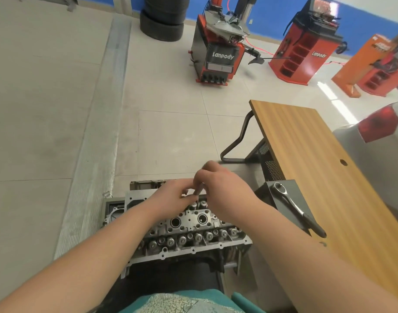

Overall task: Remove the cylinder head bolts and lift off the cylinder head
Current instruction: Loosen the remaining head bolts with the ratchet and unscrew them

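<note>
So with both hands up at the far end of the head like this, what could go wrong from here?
1. Both hands, left and right, pinch a slim metal piece, probably a bolt, above the cylinder head; a slip could drop it into an open bore.
2. The ratchet lies on a dark box with its handle overhanging toward the wooden table; the right forearm could knock it off.

Left hand point(171, 195) and right hand point(223, 188) meet, fingers pinched.
</note>
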A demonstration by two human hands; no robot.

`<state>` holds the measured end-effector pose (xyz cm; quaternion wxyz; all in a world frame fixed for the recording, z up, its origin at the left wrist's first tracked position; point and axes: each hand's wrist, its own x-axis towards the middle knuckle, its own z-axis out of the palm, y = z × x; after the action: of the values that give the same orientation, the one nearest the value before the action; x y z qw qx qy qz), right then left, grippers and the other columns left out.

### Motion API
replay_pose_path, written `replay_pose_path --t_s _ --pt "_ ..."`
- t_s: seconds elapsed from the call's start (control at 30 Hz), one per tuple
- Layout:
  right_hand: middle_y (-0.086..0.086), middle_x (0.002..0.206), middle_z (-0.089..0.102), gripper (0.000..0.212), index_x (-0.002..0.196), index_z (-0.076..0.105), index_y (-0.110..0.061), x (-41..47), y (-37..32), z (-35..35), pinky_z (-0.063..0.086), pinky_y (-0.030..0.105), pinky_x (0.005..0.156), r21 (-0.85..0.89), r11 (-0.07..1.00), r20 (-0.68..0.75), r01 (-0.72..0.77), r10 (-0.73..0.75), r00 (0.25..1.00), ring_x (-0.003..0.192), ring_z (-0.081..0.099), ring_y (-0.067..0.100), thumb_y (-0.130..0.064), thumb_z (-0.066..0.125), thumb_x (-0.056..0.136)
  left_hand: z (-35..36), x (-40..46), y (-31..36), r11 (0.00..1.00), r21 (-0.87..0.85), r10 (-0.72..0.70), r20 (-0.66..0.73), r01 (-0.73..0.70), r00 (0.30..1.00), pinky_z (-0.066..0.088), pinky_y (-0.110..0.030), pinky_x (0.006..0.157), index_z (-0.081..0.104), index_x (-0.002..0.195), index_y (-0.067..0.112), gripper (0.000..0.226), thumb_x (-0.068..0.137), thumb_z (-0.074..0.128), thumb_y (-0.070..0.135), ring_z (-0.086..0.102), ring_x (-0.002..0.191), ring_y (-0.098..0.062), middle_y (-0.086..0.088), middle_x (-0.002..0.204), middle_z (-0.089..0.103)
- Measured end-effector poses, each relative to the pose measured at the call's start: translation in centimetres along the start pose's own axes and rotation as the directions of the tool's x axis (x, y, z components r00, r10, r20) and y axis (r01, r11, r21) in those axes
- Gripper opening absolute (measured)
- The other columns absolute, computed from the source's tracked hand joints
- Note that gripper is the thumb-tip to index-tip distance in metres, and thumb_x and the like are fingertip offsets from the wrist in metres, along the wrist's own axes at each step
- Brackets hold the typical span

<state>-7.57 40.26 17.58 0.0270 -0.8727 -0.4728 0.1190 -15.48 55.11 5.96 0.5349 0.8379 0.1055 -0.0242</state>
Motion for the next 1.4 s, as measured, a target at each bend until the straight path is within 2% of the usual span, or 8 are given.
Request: replay_pose_path --t_s 0.2,0.43,0.57,0.83,1.03,1.17,1.27,1.4 --pt "-0.007 0.112 0.062 0.035 0.121 0.062 -0.030 0.1 -0.7 -0.3 0.057 0.040 0.075 0.086 0.981 -0.067 -0.173 0.179 0.982 0.094 0.062 0.020 -0.053 0.053 0.098 -0.9 0.7 0.7 1.000 0.013 0.019 -0.042 -0.018 0.999 0.059 -0.029 0.079 0.072 0.089 0.046 0.020 0.079 0.081 0.031 0.072 0.085 0.000 0.020 0.089 0.076" --pt "-0.008 0.112 0.055 0.029 0.107 0.063 -0.035 -0.3 -0.4 -0.3 0.046 0.034 0.064 -0.033 0.999 -0.013 -0.035 0.035 0.999 0.102 0.056 0.020 -0.011 0.060 0.091 -1.2 1.3 1.7 0.996 0.070 0.046 0.100 -0.053 0.994 0.046 -0.010 0.071 0.064 0.078 0.042 0.032 0.090 0.070 0.012 0.065 0.075 0.003 0.020 0.077 0.069" --pt "-0.010 0.113 0.057 0.027 0.116 0.059 -0.038 -0.3 -0.7 -0.1 0.050 0.035 0.070 0.092 0.993 -0.064 -0.073 0.080 0.995 0.098 0.057 0.016 -0.041 0.059 0.090 -1.6 1.1 2.1 0.991 0.127 0.038 0.052 -0.044 0.998 0.043 -0.014 0.055 0.065 0.071 0.050 0.022 0.078 0.062 0.029 0.063 0.065 0.003 0.022 0.073 0.070" --pt "-0.012 0.113 0.059 0.026 0.105 0.066 -0.038 -0.1 -0.2 -0.2 0.054 0.038 0.073 -0.014 0.998 0.027 -0.054 0.055 0.998 0.102 0.061 0.020 -0.017 0.061 0.092 -1.6 0.7 1.4 0.995 -0.078 0.061 0.050 -0.057 0.997 0.056 -0.027 0.095 0.072 0.085 0.047 0.034 0.087 0.078 0.014 0.072 0.100 0.002 0.022 0.097 0.076" --pt "-0.007 0.110 0.064 0.044 0.131 0.053 -0.032 0.2 -0.6 -0.1 0.056 0.041 0.075 0.069 0.986 -0.048 -0.150 0.153 0.987 0.093 0.063 0.020 -0.057 0.055 0.094 -1.8 0.6 1.9 0.998 -0.055 0.042 0.010 -0.042 0.999 0.059 -0.033 0.067 0.070 0.085 0.033 0.017 0.069 0.074 0.037 0.075 0.070 -0.010 0.012 0.078 0.076" --pt "-0.003 0.095 0.060 0.009 0.107 0.058 -0.026 0.3 -0.3 -0.2 0.053 0.038 0.066 -0.062 0.988 -0.021 -0.140 0.139 0.990 0.088 0.062 0.026 -0.030 0.057 0.100 -1.6 0.9 1.2 0.995 -0.076 0.060 0.039 -0.056 0.997 0.056 -0.029 0.094 0.071 0.094 0.042 0.025 0.081 0.087 0.028 0.072 0.096 -0.001 0.018 0.096 0.076" --pt "-0.013 0.118 0.055 0.029 0.107 0.066 -0.038 -0.2 0.1 -0.6 0.056 0.039 0.073 0.086 0.996 0.022 -0.015 0.013 1.000 0.102 0.059 0.017 -0.015 0.061 0.091 -1.4 0.7 0.8 0.998 -0.053 0.049 0.100 -0.044 0.994 0.057 -0.030 0.087 0.071 0.089 0.042 0.021 0.089 0.074 0.021 0.073 0.089 -0.001 0.019 0.091 0.077" --pt "-0.012 0.108 0.061 0.032 0.120 0.058 -0.041 -0.1 -0.4 -0.6 0.053 0.034 0.068 0.093 0.993 -0.014 -0.076 0.077 0.997 0.091 0.064 0.014 -0.053 0.059 0.091 -1.3 1.1 1.2 1.000 -0.014 0.016 0.041 -0.016 0.999 0.061 -0.042 0.078 0.071 0.087 0.035 0.016 0.073 0.078 0.038 0.072 0.079 -0.010 0.010 0.084 0.076"
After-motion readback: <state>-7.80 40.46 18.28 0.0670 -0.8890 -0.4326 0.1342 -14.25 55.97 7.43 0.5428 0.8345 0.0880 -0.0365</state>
